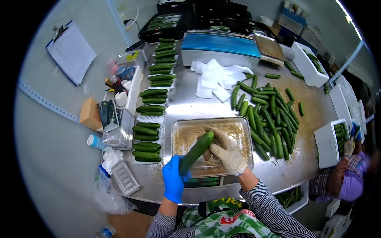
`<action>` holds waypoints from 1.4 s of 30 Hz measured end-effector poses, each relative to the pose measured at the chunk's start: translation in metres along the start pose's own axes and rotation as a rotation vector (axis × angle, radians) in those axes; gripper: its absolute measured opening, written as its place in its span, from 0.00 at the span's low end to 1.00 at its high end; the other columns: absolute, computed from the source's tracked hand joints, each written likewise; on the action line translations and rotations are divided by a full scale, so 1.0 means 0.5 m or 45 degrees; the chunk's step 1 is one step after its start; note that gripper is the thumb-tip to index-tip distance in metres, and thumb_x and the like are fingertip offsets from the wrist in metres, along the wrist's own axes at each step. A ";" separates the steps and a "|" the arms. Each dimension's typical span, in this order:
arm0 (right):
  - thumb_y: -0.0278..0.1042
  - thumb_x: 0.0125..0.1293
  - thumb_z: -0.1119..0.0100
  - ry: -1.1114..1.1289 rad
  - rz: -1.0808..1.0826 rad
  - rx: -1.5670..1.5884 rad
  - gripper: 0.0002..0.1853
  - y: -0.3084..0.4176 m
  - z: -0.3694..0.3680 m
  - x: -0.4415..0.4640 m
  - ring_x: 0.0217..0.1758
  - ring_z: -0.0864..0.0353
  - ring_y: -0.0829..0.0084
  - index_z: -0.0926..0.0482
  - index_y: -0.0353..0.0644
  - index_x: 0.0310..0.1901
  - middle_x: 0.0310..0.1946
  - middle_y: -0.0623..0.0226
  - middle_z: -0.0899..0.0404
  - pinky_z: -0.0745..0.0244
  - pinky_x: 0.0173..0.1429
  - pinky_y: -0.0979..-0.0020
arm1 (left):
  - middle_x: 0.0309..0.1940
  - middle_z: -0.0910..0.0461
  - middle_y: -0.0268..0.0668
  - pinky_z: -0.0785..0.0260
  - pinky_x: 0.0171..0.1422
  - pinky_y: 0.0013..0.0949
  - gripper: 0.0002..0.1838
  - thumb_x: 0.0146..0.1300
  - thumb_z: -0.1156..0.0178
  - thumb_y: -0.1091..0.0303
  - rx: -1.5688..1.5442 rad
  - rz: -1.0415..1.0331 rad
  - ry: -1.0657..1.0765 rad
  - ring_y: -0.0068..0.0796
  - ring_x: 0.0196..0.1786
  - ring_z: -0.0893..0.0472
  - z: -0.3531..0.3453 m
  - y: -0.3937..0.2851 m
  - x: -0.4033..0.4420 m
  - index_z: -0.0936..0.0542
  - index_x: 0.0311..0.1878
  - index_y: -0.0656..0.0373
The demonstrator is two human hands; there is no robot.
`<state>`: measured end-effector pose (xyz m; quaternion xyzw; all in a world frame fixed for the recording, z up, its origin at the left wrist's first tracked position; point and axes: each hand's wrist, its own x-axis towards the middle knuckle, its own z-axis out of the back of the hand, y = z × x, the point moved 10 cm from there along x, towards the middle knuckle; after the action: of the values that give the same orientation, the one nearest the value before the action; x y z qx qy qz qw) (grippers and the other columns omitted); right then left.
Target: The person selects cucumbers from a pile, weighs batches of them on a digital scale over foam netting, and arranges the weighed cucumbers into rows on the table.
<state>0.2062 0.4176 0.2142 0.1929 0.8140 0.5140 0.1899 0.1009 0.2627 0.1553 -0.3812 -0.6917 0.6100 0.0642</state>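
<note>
A dark green cucumber slants across the near part of a stained metal tray. My left hand, in a blue glove, is closed around the cucumber's lower end. At its upper end, my right hand, in a dirty off-white work glove, has its fingers curled against the side; part of them is hidden behind the cucumber. The tray rests on a scale, whose display shows below the near rim. Right of the tray lies a large loose pile of cucumbers.
Rows of cucumbers lie on white netting at the left. White cloths sit before a blue-topped machine. Foam boxes stand along the right edge, where another person works. Supply bins line the left wall.
</note>
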 end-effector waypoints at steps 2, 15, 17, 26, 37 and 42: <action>0.32 0.66 0.37 -0.030 0.025 0.079 0.38 -0.013 0.036 -0.034 0.43 0.20 0.74 0.43 0.36 0.74 0.63 0.53 0.27 0.23 0.45 0.73 | 0.29 0.19 0.36 0.33 0.22 0.25 0.16 0.76 0.51 0.60 -0.021 0.082 -0.018 0.24 0.21 0.24 -0.037 0.039 -0.040 0.20 0.45 0.63; 0.43 0.76 0.51 -0.587 0.017 -0.048 0.20 0.029 0.267 -0.269 0.25 0.26 0.84 0.28 0.37 0.59 0.43 0.63 0.15 0.32 0.29 0.82 | 0.29 0.20 0.37 0.36 0.22 0.25 0.17 0.79 0.55 0.61 0.275 -0.258 0.034 0.21 0.21 0.25 -0.253 0.165 -0.189 0.22 0.47 0.64; 0.45 0.77 0.53 -0.499 0.162 0.088 0.21 0.037 0.306 -0.302 0.25 0.26 0.83 0.28 0.37 0.60 0.43 0.63 0.15 0.31 0.29 0.81 | 0.29 0.20 0.37 0.36 0.22 0.25 0.17 0.79 0.55 0.61 0.309 -0.268 0.085 0.20 0.21 0.25 -0.291 0.191 -0.201 0.22 0.48 0.64; 0.53 0.73 0.54 -1.492 -0.084 -0.729 0.25 0.057 0.647 -0.785 0.43 0.18 0.66 0.23 0.39 0.56 0.39 0.57 0.18 0.23 0.53 0.65 | 0.46 0.16 0.37 0.32 0.36 0.23 0.12 0.75 0.48 0.70 0.677 0.020 0.779 0.19 0.37 0.19 -0.470 0.271 -0.266 0.20 0.54 0.62; 0.38 0.75 0.49 -2.711 0.252 -0.311 0.15 -0.033 0.754 -1.187 0.26 0.26 0.82 0.20 0.37 0.53 0.33 0.68 0.19 0.32 0.27 0.79 | 0.44 0.16 0.37 0.29 0.41 0.25 0.11 0.75 0.49 0.71 0.819 -0.082 0.638 0.21 0.37 0.20 -0.342 0.149 -0.108 0.19 0.53 0.63; 0.35 0.75 0.49 -2.428 0.361 -0.739 0.14 0.117 0.672 -0.831 0.26 0.27 0.82 0.21 0.37 0.54 0.34 0.66 0.19 0.32 0.28 0.78 | 0.43 0.16 0.40 0.29 0.40 0.26 0.12 0.75 0.50 0.71 0.760 -0.258 0.257 0.24 0.36 0.19 -0.112 -0.057 0.014 0.19 0.51 0.67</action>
<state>0.7383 0.4858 0.1794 0.5651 0.1352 0.3413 0.7388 0.1143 0.3126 0.1920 -0.3333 -0.5070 0.7354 0.3017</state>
